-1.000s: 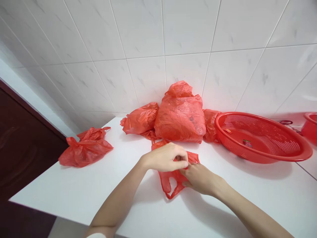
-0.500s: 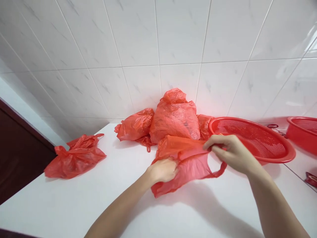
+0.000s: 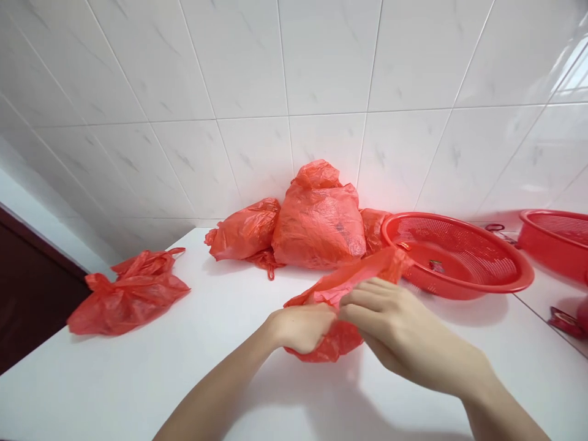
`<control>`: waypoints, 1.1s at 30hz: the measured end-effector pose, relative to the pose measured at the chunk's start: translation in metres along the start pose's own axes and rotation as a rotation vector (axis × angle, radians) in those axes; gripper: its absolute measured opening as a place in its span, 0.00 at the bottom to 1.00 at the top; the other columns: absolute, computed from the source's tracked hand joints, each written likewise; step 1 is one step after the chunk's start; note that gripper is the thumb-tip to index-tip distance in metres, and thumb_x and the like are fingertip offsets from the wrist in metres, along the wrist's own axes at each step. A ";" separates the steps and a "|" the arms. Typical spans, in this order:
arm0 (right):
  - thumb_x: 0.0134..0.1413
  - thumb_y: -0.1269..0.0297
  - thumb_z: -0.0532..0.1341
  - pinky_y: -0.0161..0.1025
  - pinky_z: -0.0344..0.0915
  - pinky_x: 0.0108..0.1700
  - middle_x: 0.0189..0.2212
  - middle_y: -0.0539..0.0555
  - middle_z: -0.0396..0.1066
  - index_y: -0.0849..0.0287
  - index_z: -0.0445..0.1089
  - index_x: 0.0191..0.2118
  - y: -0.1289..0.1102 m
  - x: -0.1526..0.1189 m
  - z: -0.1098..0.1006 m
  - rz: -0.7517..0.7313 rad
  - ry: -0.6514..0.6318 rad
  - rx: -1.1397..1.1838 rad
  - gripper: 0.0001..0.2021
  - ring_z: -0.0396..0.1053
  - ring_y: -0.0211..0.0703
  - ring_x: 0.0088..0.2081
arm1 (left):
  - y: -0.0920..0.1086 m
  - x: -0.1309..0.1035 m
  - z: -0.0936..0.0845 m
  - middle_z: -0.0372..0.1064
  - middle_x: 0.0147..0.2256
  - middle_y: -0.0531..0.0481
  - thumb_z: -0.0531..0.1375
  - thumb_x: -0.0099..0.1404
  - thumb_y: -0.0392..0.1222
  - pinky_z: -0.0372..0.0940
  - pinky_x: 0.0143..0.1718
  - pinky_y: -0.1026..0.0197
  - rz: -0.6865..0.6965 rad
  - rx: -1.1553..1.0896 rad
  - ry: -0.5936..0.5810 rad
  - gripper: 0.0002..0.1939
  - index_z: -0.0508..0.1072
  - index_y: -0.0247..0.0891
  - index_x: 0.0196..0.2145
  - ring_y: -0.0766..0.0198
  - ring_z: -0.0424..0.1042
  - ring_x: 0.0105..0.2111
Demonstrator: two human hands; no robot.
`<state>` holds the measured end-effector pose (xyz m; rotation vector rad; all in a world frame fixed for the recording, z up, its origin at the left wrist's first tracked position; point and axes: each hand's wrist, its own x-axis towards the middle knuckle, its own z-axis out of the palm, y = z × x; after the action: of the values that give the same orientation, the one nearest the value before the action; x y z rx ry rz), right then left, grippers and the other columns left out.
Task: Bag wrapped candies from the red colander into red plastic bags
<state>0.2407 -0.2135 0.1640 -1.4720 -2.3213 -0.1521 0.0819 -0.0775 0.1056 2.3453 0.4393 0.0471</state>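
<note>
A thin red plastic bag (image 3: 337, 343) is bunched up between my two hands, above the white table. My left hand (image 3: 303, 327) reaches into its folds from the left, fingers curled and partly covered by the plastic. From the right, my right hand (image 3: 386, 318) comes over the bag with bent fingers closed on the plastic, close to the left fingertips. One part of the bag stretches up and right toward the red basket. What lies inside the bag, if anything, is hidden.
A large filled red bag (image 3: 319, 226) leans at the tiled wall, with a smaller one (image 3: 245, 231) beside it. Another red bag (image 3: 131, 297) lies at the left on the white table (image 3: 138, 386). Red baskets (image 3: 459, 254) stand at the right.
My right hand has moved left and down, from the bag's handle to beside my left hand. The bag, spread out before, is now gathered together. The view has shifted slightly.
</note>
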 end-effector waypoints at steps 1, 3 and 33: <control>0.55 0.82 0.50 0.39 0.60 0.34 0.28 0.54 0.72 0.58 0.71 0.30 0.001 0.005 0.010 0.052 -0.153 -0.011 0.17 0.66 0.42 0.29 | -0.002 0.000 0.002 0.42 0.10 0.57 0.65 0.46 0.36 0.45 0.16 0.56 0.005 -0.004 -0.086 0.27 0.47 0.45 0.11 0.68 0.41 0.11; 0.50 0.84 0.51 0.39 0.53 0.28 0.26 0.52 0.71 0.59 0.70 0.27 0.008 0.013 0.031 0.163 -0.422 -0.048 0.15 0.60 0.39 0.24 | -0.004 0.000 0.003 0.43 0.10 0.56 0.64 0.49 0.38 0.44 0.16 0.57 -0.005 0.021 -0.208 0.26 0.47 0.45 0.10 0.68 0.40 0.11; 0.53 0.79 0.59 0.53 0.58 0.63 0.35 0.61 0.81 0.63 0.81 0.39 0.038 -0.002 0.053 0.204 -0.832 -0.203 0.14 0.78 0.52 0.40 | 0.028 -0.011 -0.010 0.76 0.34 0.51 0.53 0.63 0.27 0.58 0.62 0.49 0.308 0.411 -0.176 0.14 0.76 0.41 0.34 0.60 0.74 0.41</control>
<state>0.2619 -0.1830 0.1103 -2.1678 -2.7928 0.3638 0.0781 -0.0934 0.1333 2.7737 -0.0071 -0.1137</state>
